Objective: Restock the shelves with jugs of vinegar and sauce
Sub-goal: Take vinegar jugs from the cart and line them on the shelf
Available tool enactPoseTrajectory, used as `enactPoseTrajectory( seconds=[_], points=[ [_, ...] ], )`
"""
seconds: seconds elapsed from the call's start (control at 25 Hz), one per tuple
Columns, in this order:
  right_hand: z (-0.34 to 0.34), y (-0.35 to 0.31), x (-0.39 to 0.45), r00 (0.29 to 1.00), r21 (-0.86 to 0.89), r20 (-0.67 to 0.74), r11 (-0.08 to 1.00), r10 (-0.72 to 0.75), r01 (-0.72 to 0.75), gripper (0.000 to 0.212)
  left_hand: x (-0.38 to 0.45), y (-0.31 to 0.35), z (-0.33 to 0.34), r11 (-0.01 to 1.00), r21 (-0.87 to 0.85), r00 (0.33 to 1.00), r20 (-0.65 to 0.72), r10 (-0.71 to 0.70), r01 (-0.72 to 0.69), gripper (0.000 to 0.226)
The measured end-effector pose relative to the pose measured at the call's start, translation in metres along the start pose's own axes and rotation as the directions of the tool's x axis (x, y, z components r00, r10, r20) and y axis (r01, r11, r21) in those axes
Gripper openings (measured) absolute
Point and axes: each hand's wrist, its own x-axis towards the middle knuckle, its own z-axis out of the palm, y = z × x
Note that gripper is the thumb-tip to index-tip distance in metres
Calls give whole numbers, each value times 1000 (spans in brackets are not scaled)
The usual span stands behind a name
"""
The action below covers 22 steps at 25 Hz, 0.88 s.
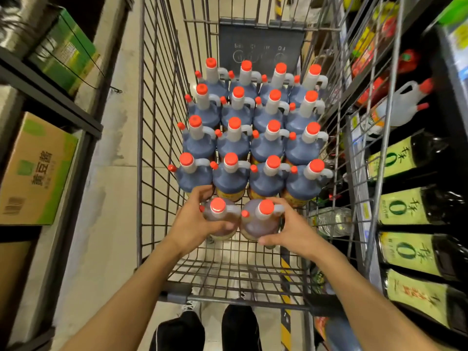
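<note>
Cart [152, 138] near end bare wire; sixteen packed jugs [253, 138] block far end; wire walls flank.

Arms: both forearms bare, no sleeves in view.
Left hand [195, 224]: bare, no glove or ring showing.
Right hand [291, 230]: bare, wrist without watch or band.
Legs: black trousers [202, 330].
Feet: pale laced shoe [190, 305].

Narrow aisle, pale tile floor [114, 198]; dark metal shelving [50, 97] left w/ cardboard box [35, 171]; stocked shelves [417, 198] right.
</note>
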Motion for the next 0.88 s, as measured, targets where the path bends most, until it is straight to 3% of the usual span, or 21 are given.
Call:
enactPoseTrajectory(
  seconds=[0.16, 0.28, 0.4, 0.8, 0.88],
  points=[
    [16, 24, 11, 998, 135, 48, 989, 47, -53, 86, -6, -14, 3, 995, -36, 996, 33, -87, 88, 87],
    [22, 32, 17, 995, 169, 52, 981, 88, -95, 89, -2, -26, 7, 987, -9, 978, 137, -159, 162, 91],
    [26, 35, 21, 994, 188, 52, 976, 100, -108, 94, 4, -36, 9, 979, 11, 969, 140, -205, 206, 85],
    [13, 16, 11, 1000, 339, 17, 940, 23, -27, 87, 12, -32, 9, 986, -80, 985, 107, -137, 146, 99],
    [6, 4, -2, 1000, 392, -25, 920, 17, -6, 88, 6, -18, 9, 984, -151, 991, 106, -85, 100, 90]
  ],
)
